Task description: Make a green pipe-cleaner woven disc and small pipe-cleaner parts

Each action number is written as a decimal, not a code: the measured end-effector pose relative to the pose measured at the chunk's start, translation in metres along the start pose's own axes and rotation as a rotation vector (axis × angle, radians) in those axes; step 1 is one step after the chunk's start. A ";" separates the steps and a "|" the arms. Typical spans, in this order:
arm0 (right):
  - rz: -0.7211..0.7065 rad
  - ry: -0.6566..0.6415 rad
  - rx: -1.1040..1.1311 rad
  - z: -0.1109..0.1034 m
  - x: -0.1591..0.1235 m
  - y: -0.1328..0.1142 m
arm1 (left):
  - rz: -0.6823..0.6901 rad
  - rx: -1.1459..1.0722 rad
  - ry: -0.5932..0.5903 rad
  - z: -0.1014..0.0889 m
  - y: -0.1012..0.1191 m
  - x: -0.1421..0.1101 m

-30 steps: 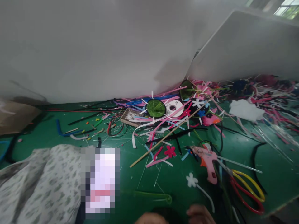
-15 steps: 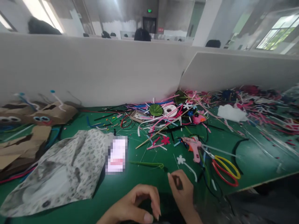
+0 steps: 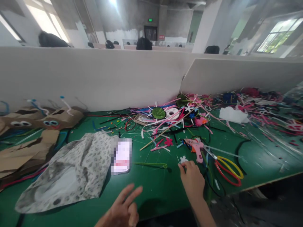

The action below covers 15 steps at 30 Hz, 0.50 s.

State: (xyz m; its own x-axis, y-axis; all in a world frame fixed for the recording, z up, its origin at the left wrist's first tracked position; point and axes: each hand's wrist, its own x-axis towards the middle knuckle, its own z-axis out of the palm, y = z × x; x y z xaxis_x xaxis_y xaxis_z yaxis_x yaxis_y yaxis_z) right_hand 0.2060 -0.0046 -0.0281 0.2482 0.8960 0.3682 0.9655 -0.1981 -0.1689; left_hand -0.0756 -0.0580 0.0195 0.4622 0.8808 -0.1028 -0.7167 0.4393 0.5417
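My right hand [image 3: 192, 179] reaches forward over the green table [image 3: 153, 195], its fingertips on a small white felt flower [image 3: 183, 159]; the fingers are curled over it. Just beyond lie a pink glue gun [image 3: 196, 147] and scissors with yellow and red handles [image 3: 228, 170]. My left hand [image 3: 124, 208] hovers low near the table's front edge with two fingers stretched out and nothing in it. A green pipe cleaner [image 3: 151, 164] lies between the two hands.
A phone [image 3: 121, 156] lies beside a patterned cloth [image 3: 68, 171]. Brown paper-bag puppets [image 3: 35, 124] sit at the left. A heap of coloured strips, tape rolls [image 3: 172, 113] and pipe cleaners runs along the white partition [image 3: 94, 78]. Other people's heads show behind it.
The view rose from the table to the room. My right hand moved forward onto the white flower. My left hand opened from a curl to stretched fingers.
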 end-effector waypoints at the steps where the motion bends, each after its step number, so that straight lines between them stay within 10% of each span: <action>1: -0.005 -0.009 0.003 0.002 0.000 0.000 | -0.022 -0.122 0.003 0.008 0.008 0.004; 7: -0.068 0.017 -0.077 0.009 0.004 0.005 | 0.081 -0.445 -0.303 0.061 0.042 0.046; 15: -0.109 0.016 -0.213 0.018 0.007 0.005 | -0.020 -0.454 -0.309 0.111 0.070 0.096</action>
State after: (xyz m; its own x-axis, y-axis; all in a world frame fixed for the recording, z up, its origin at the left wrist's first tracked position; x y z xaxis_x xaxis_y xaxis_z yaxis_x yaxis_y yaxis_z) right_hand 0.2113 0.0075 -0.0433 0.1409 0.9106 0.3884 0.9811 -0.1811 0.0687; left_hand -0.0236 0.0376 0.1407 0.5612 0.8084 0.1777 -0.8277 0.5481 0.1204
